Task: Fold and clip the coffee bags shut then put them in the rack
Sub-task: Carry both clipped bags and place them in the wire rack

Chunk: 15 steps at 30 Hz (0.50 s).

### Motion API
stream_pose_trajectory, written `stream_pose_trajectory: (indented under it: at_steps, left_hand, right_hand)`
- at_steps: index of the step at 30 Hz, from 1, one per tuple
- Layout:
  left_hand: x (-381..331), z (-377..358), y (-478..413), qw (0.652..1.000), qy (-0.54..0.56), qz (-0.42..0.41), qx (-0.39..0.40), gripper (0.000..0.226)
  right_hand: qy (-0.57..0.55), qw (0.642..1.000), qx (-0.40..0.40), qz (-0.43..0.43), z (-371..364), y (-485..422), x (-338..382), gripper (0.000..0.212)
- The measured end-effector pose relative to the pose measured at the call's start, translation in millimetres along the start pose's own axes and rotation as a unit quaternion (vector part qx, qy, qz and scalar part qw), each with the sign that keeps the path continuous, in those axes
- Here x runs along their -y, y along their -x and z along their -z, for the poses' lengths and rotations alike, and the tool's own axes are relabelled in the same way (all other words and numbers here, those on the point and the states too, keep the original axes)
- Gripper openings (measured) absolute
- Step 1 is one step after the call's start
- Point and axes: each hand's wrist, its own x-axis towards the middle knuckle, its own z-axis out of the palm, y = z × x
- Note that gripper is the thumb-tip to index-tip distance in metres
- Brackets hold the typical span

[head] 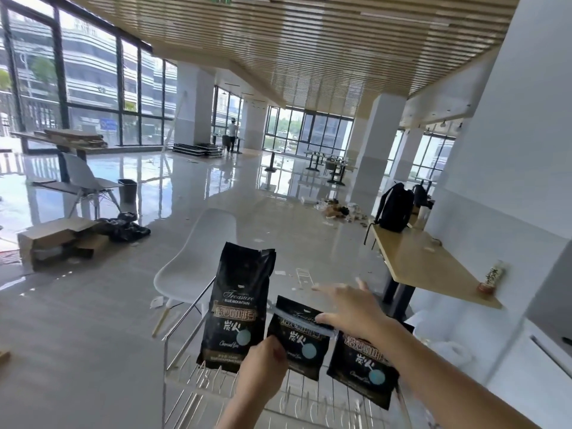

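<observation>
The left hand (263, 365) pinches a lower corner of the folded black foil coffee bag (298, 342) at the chrome wire rack (189, 307) while the right hand (349, 308) spreads open by its pale translucent clip (297, 314), which, if loosely seated, may slip and free the fold.

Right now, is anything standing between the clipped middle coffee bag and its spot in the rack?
Nothing visible does. The middle bag is over the rack wires, in the gap between the tall bag and the right bag. The left hand grips its lower left edge; the right hand touches its clip.
</observation>
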Motion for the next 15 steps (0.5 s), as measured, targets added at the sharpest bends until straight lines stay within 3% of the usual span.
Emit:
stream_pose_trajectory:
  at_steps: [3, 5, 7, 8, 15]
  left_hand:
    - [2.5, -2.0, -1.7, 1.000, -0.011, -0.020, 0.013, 0.014]
    - [4.9, -2.4, -2.3, 0.998, -0.022, -0.042, 0.034, 0.014]
    - [5.1, -0.5, -2.2, 0.994, -0.028, -0.067, 0.081, 0.017]
    - [4.5, 0.2, -2.1, 0.990, -0.022, -0.082, 0.108, 0.020]
    - [2.6, 5.0, -1.0, 0.974, -0.023, -0.122, 0.192, 0.029]
  right_hand:
    - [0.019, 0.992, 0.107, -0.070, 25.3, 11.8, -39.4, 0.072]
    - [-0.019, 0.986, 0.153, -0.067, 27.9, 21.1, -61.5, 0.044]
    - [-0.103, 0.985, 0.133, -0.038, 21.1, 28.9, -73.2, 0.012]
    - [-0.123, 0.985, 0.117, -0.026, 17.8, 31.6, -75.7, 0.007]
    - [-0.135, 0.989, 0.055, 0.011, 7.4, 28.7, -63.1, 0.021]
